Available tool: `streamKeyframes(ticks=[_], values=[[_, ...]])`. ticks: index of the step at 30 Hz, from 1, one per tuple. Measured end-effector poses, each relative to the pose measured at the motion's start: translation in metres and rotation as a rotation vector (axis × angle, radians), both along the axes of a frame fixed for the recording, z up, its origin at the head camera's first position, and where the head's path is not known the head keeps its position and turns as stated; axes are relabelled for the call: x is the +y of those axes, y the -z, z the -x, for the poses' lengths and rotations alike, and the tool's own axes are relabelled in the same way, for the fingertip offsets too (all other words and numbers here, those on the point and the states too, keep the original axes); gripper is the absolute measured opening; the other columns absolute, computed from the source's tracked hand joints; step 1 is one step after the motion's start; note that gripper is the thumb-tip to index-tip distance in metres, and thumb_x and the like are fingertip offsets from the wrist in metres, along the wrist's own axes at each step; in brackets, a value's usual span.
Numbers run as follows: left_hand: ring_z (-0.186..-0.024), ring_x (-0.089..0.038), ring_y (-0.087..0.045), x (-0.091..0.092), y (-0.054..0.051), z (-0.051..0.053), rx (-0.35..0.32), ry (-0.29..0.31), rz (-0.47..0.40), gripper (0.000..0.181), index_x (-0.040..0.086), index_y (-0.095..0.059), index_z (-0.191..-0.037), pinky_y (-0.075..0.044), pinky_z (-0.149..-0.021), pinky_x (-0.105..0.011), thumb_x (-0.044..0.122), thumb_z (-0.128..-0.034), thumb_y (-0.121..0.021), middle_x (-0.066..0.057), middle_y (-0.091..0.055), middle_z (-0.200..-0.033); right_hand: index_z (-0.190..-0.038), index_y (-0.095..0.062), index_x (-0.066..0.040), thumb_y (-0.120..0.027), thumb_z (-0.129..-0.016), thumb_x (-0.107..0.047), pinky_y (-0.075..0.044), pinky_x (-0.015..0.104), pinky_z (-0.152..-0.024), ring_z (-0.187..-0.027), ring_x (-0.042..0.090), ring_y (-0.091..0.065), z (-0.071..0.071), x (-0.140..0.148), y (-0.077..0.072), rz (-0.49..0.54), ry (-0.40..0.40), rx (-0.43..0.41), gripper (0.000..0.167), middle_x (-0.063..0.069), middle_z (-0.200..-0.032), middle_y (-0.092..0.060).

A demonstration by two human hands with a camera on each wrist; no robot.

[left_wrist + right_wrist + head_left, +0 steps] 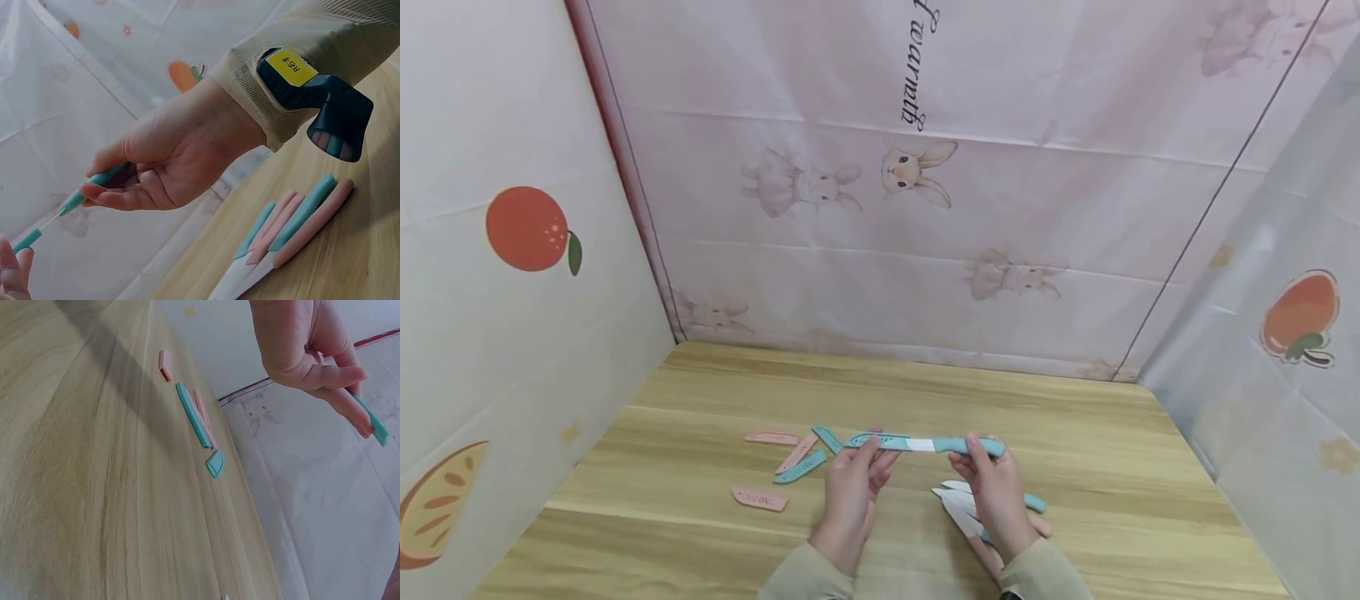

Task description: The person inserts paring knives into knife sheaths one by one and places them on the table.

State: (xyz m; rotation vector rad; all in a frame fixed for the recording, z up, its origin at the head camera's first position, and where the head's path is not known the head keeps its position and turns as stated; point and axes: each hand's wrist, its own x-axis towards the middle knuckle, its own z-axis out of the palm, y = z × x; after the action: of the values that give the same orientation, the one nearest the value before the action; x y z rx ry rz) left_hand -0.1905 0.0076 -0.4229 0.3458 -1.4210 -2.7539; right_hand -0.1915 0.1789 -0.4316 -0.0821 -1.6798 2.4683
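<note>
In the head view, the left hand (850, 492) pinches a teal blade cover (891, 442) between thumb and fingers. The right hand (998, 493) grips the teal handle of a knife (950, 446) in line with it. A short stretch of white blade (922, 446) shows between cover and handle; its tip is hidden. The left wrist view shows the right hand (178, 147) around the handle (75, 199), with the cover (27, 240) at lower left. In the right wrist view the left hand (306, 353) holds the cover (375, 425).
Several pink and teal covers, including a pink one (760, 499), lie on the wooden table (662, 467) left of the hands. Several white-bladed knives (958, 505) with pink and teal handles lie fanned below the right hand. Printed cloth walls (865, 275) surround the table.
</note>
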Motion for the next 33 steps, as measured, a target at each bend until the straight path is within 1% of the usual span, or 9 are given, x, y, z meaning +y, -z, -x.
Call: streamKeyframes(ticks=[3, 10, 16, 19, 25, 29, 33], values=[[-0.082, -0.012, -0.068, 0.0004, 0.0016, -0.0006, 0.002, 0.000, 0.001, 0.022, -0.007, -0.044, -0.100, -0.051, -0.056, -0.011, 0.012, -0.0947, -0.055, -0.011, -0.061, -0.118, -0.096, -0.046, -0.001, -0.053, -0.096, -0.020, -0.054, 0.025, -0.080, -0.076, 0.009, -0.063, 0.0008, 0.0001, 0.0020, -0.004, -0.004, 0.002, 0.020, 0.001, -0.083, -0.062], [-0.082, -0.012, -0.068, 0.0016, 0.0050, 0.0011, -0.007, -0.003, -0.007, 0.025, -0.007, -0.045, -0.103, -0.051, -0.055, -0.012, 0.013, -0.0946, -0.055, -0.014, -0.062, -0.118, -0.096, -0.046, -0.001, -0.052, -0.097, -0.019, -0.054, 0.025, -0.080, -0.077, 0.010, -0.063, 0.0028, -0.0007, 0.0053, -0.020, -0.015, -0.002, 0.019, 0.002, -0.084, -0.063], [-0.083, -0.012, -0.068, 0.0030, 0.0066, 0.0031, 0.015, -0.002, 0.000, 0.025, -0.009, -0.045, -0.104, -0.051, -0.056, -0.011, 0.013, -0.0950, -0.054, -0.014, -0.061, -0.118, -0.093, -0.047, -0.002, -0.052, -0.097, -0.019, -0.055, 0.026, -0.080, -0.075, 0.010, -0.063, 0.0051, -0.0017, 0.0074, -0.011, 0.004, 0.029, 0.018, 0.002, -0.082, -0.062], [-0.084, -0.013, -0.068, 0.0037, 0.0079, 0.0035, 0.014, -0.007, 0.002, 0.025, -0.010, -0.046, -0.103, -0.051, -0.056, -0.011, 0.012, -0.0952, -0.054, -0.013, -0.060, -0.118, -0.094, -0.048, -0.002, -0.052, -0.097, -0.018, -0.055, 0.026, -0.078, -0.074, 0.010, -0.063, 0.0050, -0.0029, 0.0085, -0.009, -0.004, 0.034, 0.017, 0.002, -0.082, -0.062], [-0.087, -0.014, -0.067, 0.0046, 0.0099, 0.0017, -0.001, -0.002, 0.024, 0.026, -0.010, -0.048, -0.102, -0.051, -0.058, -0.012, 0.014, -0.0956, -0.054, -0.014, -0.057, -0.124, -0.098, -0.046, -0.001, -0.052, -0.097, -0.019, -0.055, 0.024, -0.078, -0.076, 0.010, -0.063, 0.0027, -0.0049, 0.0087, -0.037, -0.010, 0.000, 0.019, 0.003, -0.083, -0.061], [-0.087, -0.014, -0.067, 0.0045, 0.0091, 0.0011, 0.002, -0.003, 0.029, 0.026, -0.011, -0.048, -0.102, -0.051, -0.058, -0.012, 0.014, -0.0956, -0.054, -0.012, -0.058, -0.122, -0.098, -0.046, 0.000, -0.052, -0.097, -0.018, -0.055, 0.025, -0.079, -0.076, 0.010, -0.063, 0.0028, -0.0067, 0.0072, -0.023, -0.005, -0.018, 0.018, 0.003, -0.083, -0.061], [-0.085, -0.014, -0.068, 0.0048, 0.0099, 0.0027, -0.007, -0.001, 0.036, 0.027, -0.010, -0.049, -0.104, -0.052, -0.058, -0.013, 0.015, -0.0951, -0.055, -0.014, -0.062, -0.117, -0.097, -0.046, -0.001, -0.052, -0.097, -0.017, -0.055, 0.025, -0.077, -0.074, 0.010, -0.063, 0.0035, -0.0074, 0.0073, -0.016, 0.001, -0.026, 0.018, 0.003, -0.081, -0.061]])
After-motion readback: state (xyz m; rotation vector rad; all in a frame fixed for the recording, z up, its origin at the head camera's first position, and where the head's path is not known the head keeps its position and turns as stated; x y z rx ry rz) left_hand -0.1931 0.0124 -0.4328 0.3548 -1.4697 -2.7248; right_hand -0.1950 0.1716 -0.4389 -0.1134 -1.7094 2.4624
